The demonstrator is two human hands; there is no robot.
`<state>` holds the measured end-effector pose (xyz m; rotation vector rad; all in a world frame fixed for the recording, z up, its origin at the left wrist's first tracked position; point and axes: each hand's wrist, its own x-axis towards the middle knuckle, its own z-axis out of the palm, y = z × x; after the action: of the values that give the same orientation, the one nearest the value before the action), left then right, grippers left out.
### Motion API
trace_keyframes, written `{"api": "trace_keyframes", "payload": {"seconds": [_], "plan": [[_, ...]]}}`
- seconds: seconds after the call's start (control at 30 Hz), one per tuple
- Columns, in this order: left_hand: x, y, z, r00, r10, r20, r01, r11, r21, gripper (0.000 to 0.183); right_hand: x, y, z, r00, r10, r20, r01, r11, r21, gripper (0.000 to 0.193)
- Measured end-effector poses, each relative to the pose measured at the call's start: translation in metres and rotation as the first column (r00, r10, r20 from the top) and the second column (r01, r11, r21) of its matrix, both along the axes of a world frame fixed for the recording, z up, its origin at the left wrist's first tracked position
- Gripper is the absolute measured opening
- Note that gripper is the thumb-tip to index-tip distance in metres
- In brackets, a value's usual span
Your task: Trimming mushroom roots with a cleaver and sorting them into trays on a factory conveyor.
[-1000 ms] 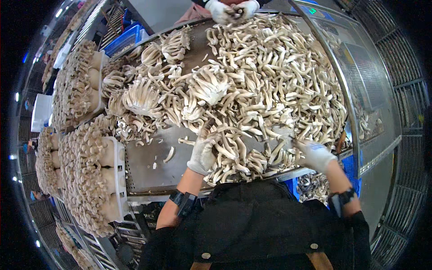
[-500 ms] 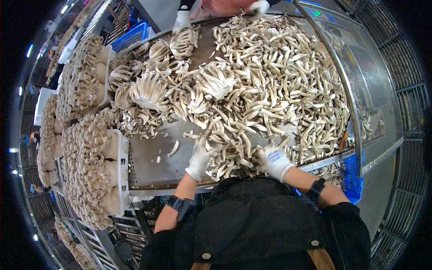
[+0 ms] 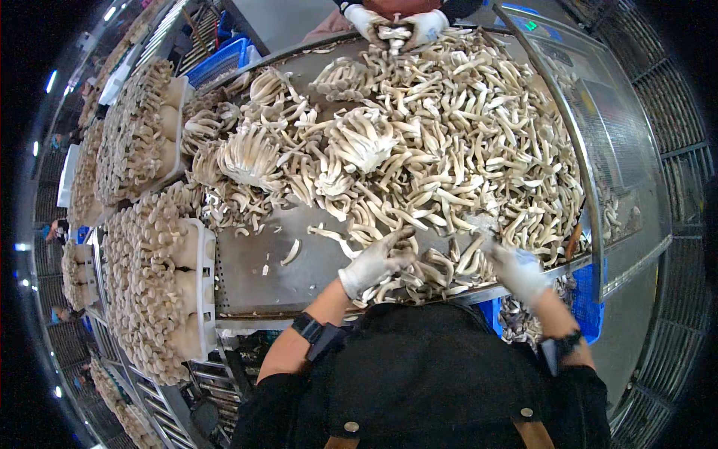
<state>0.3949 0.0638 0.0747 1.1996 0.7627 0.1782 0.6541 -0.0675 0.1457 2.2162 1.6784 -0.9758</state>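
The white-gloved left hand [image 3: 374,263] has its fingers clamped on pale loose long-stemmed mushrooms [image 3: 449,172] heaped across the steel surface [image 3: 254,277]. The white-gloved right hand [image 3: 516,271] likewise grips stems, I judge. Beyond both, whole uncut mushroom clusters [image 3: 359,138] remain, so much seems left.

Looked like a mushroom packing plant: a steel sorting table [image 3: 254,269] heaped with loose mushrooms [image 3: 464,157], white trays of clusters [image 3: 161,292] stacked at 9 o'clock, blue crates [image 3: 224,60] around 11.

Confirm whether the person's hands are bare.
No: both the left hand and the right hand wear white gloves as they rest among the loose mushrooms on the metal table.
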Motion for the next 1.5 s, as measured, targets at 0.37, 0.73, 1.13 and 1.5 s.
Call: {"api": "trace_keyframes", "payload": {"seconds": [0.37, 0.73, 1.13, 1.5], "plan": [[-0.039, 0.136, 0.003, 0.936, 0.301, -0.182, -0.175, 0.848, 0.500, 0.052, -0.036, 0.078, 0.001, 0.807, -0.034, -0.589, -0.007, 0.998, -0.068, 0.057], [-0.033, 0.021, 0.044, 0.607, 0.749, 0.266, -0.577, 0.645, -0.501, 0.037, -0.155, 0.111, -0.033, 0.701, 0.516, -0.493, 0.067, 0.640, 0.766, 0.024], [-0.022, 0.000, 0.035, 0.700, 0.622, 0.351, -0.409, 0.752, -0.517, 0.056, -0.119, 0.092, -0.029, 0.254, -0.047, -0.966, 0.554, 0.826, 0.105, 0.047], [-0.024, -0.013, 0.049, 0.840, 0.530, 0.118, -0.444, 0.795, -0.414, 0.051, -0.112, 0.081, -0.020, -0.231, -0.099, -0.968, 0.606, 0.764, -0.223, 0.051]]}}
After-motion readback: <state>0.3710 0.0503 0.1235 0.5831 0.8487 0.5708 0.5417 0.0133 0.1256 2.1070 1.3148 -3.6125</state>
